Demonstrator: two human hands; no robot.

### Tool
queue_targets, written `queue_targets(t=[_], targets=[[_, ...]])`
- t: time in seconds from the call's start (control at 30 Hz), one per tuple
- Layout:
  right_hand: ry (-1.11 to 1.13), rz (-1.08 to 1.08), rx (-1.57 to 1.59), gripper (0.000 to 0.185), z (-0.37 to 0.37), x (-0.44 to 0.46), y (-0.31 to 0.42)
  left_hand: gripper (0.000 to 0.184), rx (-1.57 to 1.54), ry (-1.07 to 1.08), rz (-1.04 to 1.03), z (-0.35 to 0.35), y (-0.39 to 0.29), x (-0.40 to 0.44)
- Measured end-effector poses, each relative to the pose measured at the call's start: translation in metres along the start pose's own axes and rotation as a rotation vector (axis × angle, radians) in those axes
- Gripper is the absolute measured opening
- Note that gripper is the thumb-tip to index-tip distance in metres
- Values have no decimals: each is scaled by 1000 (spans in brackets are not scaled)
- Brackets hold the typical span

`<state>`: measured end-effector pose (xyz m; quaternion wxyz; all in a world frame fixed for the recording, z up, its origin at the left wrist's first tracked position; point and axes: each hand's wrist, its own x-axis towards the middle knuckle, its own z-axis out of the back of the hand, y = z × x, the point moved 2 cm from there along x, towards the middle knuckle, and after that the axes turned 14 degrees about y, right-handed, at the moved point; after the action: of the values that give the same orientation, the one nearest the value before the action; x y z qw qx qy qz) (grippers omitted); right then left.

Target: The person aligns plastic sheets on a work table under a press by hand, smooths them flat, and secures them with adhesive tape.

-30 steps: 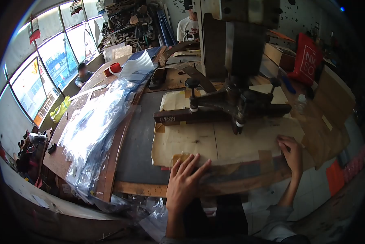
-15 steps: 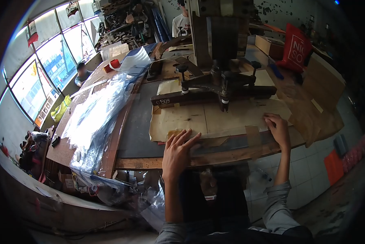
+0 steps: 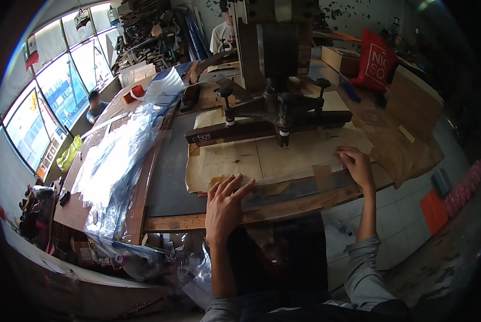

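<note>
My left hand (image 3: pixel 225 206) lies with its fingers spread at the front edge of a pale yellow-beige sheet (image 3: pixel 224 161), beside a piece of brown tape (image 3: pixel 219 178). My right hand (image 3: pixel 357 167) rests at the sheet's front right part, its fingers curled together and the thumb tucked in. Whatever those fingers pinch, if anything, is hidden. Above the sheet sits a dark metal bar (image 3: pixel 305 122), held by a bracket (image 3: pixel 275 107) with black knobs under a machine column (image 3: pixel 286 51). A thin reddish layer shows under the sheet's front edge.
Clear plastic film (image 3: pixel 122 150) covers the table's left side. A red bag (image 3: pixel 373 64) and a cardboard box (image 3: pixel 339 60) stand at the back right. Brown paper (image 3: pixel 412 107) hangs over the right edge. Two people are in the background, one by the windows.
The view has turned slightly, so the table and machine appear farther left. Both hands stay at about the same places on the sheet.
</note>
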<state>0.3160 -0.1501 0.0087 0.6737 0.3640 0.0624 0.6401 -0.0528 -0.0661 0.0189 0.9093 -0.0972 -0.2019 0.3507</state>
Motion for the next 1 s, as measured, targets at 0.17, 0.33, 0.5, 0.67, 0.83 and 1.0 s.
queue_targets(t=[0.17, 0.33, 0.5, 0.67, 0.83, 1.0], targets=[[5, -11, 29, 20, 2, -1, 1, 54, -16, 3, -12, 0, 1, -1], [4, 3, 66, 22, 2, 0, -2, 53, -89, 28, -13, -2, 4, -1], [47, -42, 146, 30, 4, -1, -2, 55, -200, 38, 0, -2, 2, -1], [29, 3, 164, 28, 7, -1, 5, 58, -232, 46, 10, 0, 0, -2], [68, 35, 437, 23, 6, -4, 1, 62, -249, 22, 15, 2, -3, -2], [44, -19, 484, 18, 7, -5, 0, 62, -257, 6, 23, 5, -6, 0]])
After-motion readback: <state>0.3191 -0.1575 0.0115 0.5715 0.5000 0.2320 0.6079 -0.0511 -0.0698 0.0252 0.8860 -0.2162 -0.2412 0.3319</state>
